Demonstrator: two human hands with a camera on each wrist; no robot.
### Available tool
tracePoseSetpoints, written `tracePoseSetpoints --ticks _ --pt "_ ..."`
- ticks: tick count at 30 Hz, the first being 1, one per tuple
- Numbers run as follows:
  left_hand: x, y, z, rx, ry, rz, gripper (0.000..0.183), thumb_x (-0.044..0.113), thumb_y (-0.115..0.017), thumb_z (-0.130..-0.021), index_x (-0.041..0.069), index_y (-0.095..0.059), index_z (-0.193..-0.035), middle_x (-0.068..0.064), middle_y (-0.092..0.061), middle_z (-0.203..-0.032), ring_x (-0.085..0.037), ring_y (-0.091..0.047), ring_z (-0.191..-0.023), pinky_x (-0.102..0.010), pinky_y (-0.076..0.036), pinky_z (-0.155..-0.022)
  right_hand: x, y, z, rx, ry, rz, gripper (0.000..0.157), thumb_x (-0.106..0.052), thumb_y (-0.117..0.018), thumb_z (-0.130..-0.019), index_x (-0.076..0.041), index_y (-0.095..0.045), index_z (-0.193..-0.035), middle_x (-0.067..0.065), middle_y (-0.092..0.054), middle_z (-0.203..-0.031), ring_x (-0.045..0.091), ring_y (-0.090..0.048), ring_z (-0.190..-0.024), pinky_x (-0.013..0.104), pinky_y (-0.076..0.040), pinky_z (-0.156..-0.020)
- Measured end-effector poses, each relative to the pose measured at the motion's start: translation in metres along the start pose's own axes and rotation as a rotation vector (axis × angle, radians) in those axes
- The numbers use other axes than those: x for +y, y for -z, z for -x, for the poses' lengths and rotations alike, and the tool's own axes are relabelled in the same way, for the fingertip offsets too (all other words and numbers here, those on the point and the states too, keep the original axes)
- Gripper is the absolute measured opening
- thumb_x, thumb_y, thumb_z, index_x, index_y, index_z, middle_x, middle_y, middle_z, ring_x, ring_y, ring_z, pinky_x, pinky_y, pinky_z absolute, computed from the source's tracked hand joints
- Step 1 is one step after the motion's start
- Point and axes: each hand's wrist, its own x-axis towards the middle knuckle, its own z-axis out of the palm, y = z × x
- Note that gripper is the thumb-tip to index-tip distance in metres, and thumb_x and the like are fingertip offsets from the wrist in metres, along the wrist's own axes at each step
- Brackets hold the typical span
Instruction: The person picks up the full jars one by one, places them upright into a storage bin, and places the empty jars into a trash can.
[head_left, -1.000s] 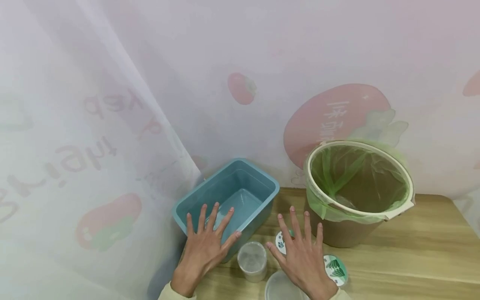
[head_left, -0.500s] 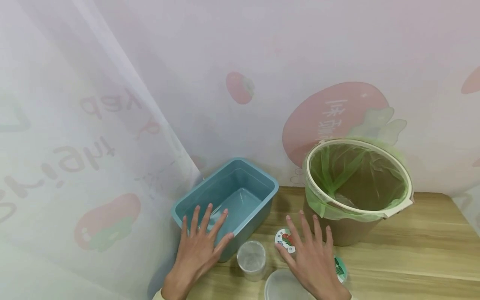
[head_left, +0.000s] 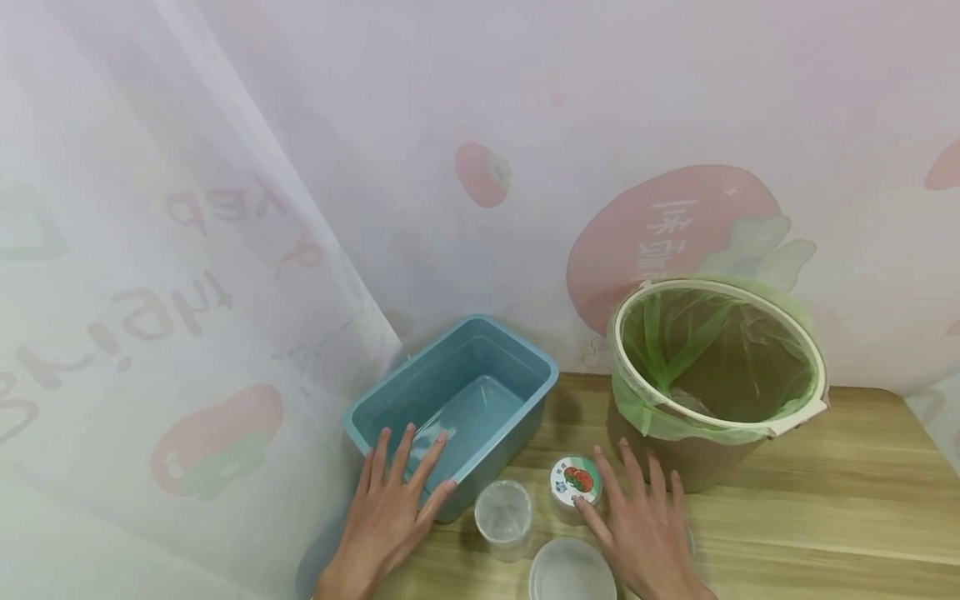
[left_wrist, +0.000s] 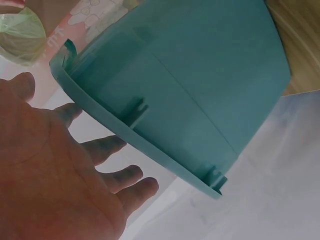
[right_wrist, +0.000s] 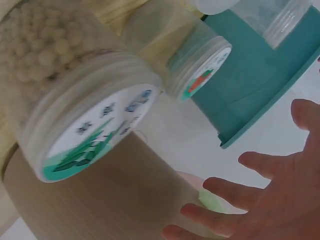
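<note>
My left hand (head_left: 390,508) hovers with spread fingers over the near rim of a teal plastic basin (head_left: 491,400). In the left wrist view its fingers (left_wrist: 102,150) lie close to the rim; contact is unclear. My right hand (head_left: 645,533), fingers spread and holding nothing, is above the table beside a jar with a tomato-printed lid (head_left: 576,481). A jar of pale round pellets (right_wrist: 50,45) with a green-vegetable lid shows in the right wrist view; my right hand mostly covers it from the head. Between my hands stand a clear jar (head_left: 503,517) and a round translucent container (head_left: 572,571).
A brown trash bin (head_left: 675,462) with a green liner (head_left: 660,421) stands at the back right of the wooden table (head_left: 847,492). Printed white cloth (head_left: 412,108) hangs behind the table and along its left.
My right hand has shifted right and a little lower, uncovering the tomato lid and covering most of the green-vegetable one. My left hand has drawn slightly down and left.
</note>
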Motion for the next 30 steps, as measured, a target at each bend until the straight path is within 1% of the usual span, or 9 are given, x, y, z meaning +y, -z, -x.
tracePoseSetpoints --ticks 3,6,10,15,18,21,24,26,30 --pt "-0.003 0.000 0.004 0.002 0.022 0.022 0.066 0.058 -0.056 -0.110 0.034 -0.041 -0.170 -0.020 -0.031 -0.178 -0.054 -0.016 -0.166 -0.073 -0.026 -0.128 0.004 -0.002 0.003 -0.011 0.003 0.004 0.069 -0.057 -0.066 -0.103 -0.022 -0.054 -0.162 0.022 -0.050 -0.165 0.056 -0.046 -0.148 0.082 -0.039 -0.113" --pt "-0.007 -0.001 0.007 -0.001 0.041 0.039 0.066 0.058 -0.056 -0.110 0.034 -0.041 -0.170 -0.021 -0.030 -0.178 -0.054 -0.013 -0.166 -0.073 -0.022 -0.130 0.009 -0.004 0.006 -0.025 0.006 0.018 0.068 -0.054 -0.067 -0.103 -0.022 -0.054 -0.162 0.022 -0.051 -0.164 0.057 -0.046 -0.148 0.082 -0.040 -0.112" --pt "-0.011 -0.002 0.010 -0.010 0.048 0.039 0.066 0.059 -0.054 -0.111 0.034 -0.040 -0.170 -0.021 -0.029 -0.178 -0.054 -0.012 -0.166 -0.073 -0.020 -0.130 0.016 -0.008 0.010 -0.013 0.013 0.043 0.068 -0.054 -0.070 -0.101 -0.023 -0.055 -0.160 0.023 -0.054 -0.161 0.058 -0.049 -0.145 0.082 -0.042 -0.110" --pt "-0.014 -0.004 0.013 -0.012 0.057 0.028 0.066 0.061 -0.053 -0.110 0.034 -0.041 -0.170 -0.020 -0.030 -0.178 -0.055 -0.016 -0.165 -0.075 -0.024 -0.128 0.026 -0.014 0.014 0.060 0.040 0.060 0.070 -0.056 -0.072 -0.098 -0.025 -0.057 -0.159 0.023 -0.059 -0.155 0.057 -0.055 -0.139 0.081 -0.045 -0.107" --pt "-0.016 -0.006 0.014 -0.017 0.065 0.026 0.066 0.061 -0.053 -0.111 0.034 -0.041 -0.170 -0.020 -0.029 -0.178 -0.055 -0.017 -0.165 -0.075 -0.023 -0.128 0.031 -0.018 0.017 0.108 0.058 0.064 0.070 -0.058 -0.073 -0.097 -0.024 -0.059 -0.158 0.023 -0.062 -0.151 0.056 -0.057 -0.136 0.079 -0.047 -0.104" --pt "-0.016 -0.007 0.016 -0.018 0.067 0.016 0.065 0.061 -0.052 -0.111 0.035 -0.042 -0.169 -0.019 -0.030 -0.178 -0.054 -0.019 -0.165 -0.075 -0.024 -0.128 0.035 -0.022 0.020 0.126 0.058 0.065 0.069 -0.059 -0.072 -0.097 -0.023 -0.061 -0.156 0.022 -0.062 -0.151 0.055 -0.058 -0.134 0.078 -0.048 -0.103" --pt "-0.016 -0.007 0.017 -0.017 0.067 0.007 0.065 0.061 -0.053 -0.110 0.035 -0.042 -0.169 -0.019 -0.031 -0.178 -0.054 -0.021 -0.164 -0.075 -0.026 -0.128 0.038 -0.025 0.024 0.098 0.033 0.054 0.066 -0.060 -0.069 -0.099 -0.023 -0.062 -0.154 0.021 -0.060 -0.153 0.053 -0.056 -0.136 0.079 -0.046 -0.103" --pt "-0.016 -0.008 0.018 -0.019 0.068 0.006 0.065 0.061 -0.053 -0.110 0.035 -0.042 -0.169 -0.019 -0.030 -0.178 -0.054 -0.021 -0.165 -0.075 -0.025 -0.128 0.039 -0.025 0.026 0.056 0.007 0.045 0.065 -0.058 -0.069 -0.101 -0.024 -0.061 -0.156 0.021 -0.058 -0.155 0.053 -0.055 -0.137 0.081 -0.045 -0.104" --pt "-0.016 -0.009 0.020 -0.024 0.071 0.003 0.066 0.061 -0.052 -0.110 0.035 -0.040 -0.170 -0.019 -0.029 -0.179 -0.053 -0.021 -0.165 -0.076 -0.025 -0.127 0.042 -0.026 0.029 -0.044 -0.044 0.035 0.065 -0.056 -0.067 -0.103 -0.022 -0.058 -0.158 0.023 -0.055 -0.158 0.057 -0.053 -0.139 0.087 -0.041 -0.105"
